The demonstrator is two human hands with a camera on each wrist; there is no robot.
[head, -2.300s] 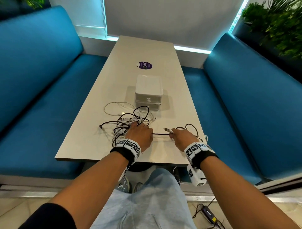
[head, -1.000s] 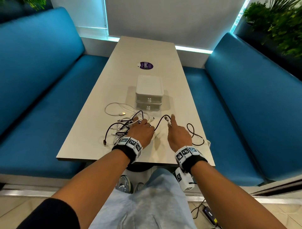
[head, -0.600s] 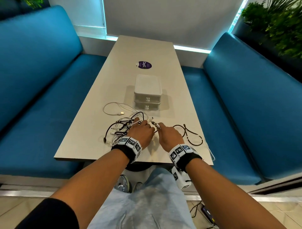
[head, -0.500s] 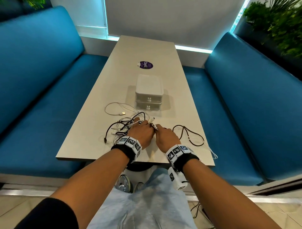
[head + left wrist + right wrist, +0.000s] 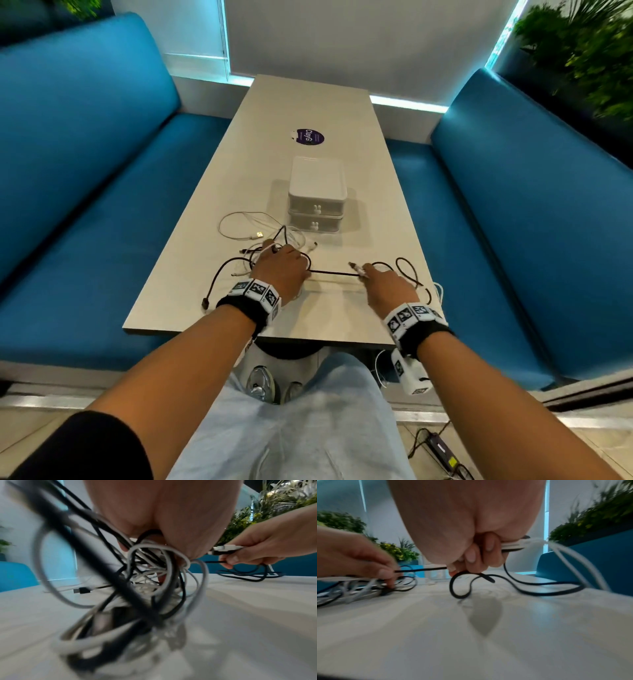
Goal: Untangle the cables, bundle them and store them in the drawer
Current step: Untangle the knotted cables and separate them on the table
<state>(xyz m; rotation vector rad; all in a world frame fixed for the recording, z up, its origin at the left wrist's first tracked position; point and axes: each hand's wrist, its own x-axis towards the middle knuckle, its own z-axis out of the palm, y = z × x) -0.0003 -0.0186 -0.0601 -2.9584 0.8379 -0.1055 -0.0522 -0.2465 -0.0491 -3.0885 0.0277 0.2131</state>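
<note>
A tangle of black and white cables (image 5: 260, 251) (image 5: 145, 588) lies on the near part of the table. My left hand (image 5: 282, 269) sits on the tangle, its fingers curled into the cables. A black cable (image 5: 330, 273) (image 5: 421, 569) runs taut from it to my right hand (image 5: 387, 286), which grips that cable together with a white one; plug ends (image 5: 356, 269) stick out past its fingers. Black loops (image 5: 409, 274) (image 5: 530, 586) trail on the table to the right. The white two-drawer box (image 5: 317, 195) stands behind the tangle, both drawers closed.
A loose white cable loop (image 5: 239, 226) with a plug lies left of the box. A purple sticker (image 5: 310, 137) marks the table farther back. Blue benches (image 5: 85, 164) flank the table (image 5: 308, 315). A white cable hangs over the table's right edge (image 5: 440, 291).
My right hand, which had come up against the left one, has pulled away to the right, drawing the black cable out straight between the hands. The left hand has stayed on the tangle.
</note>
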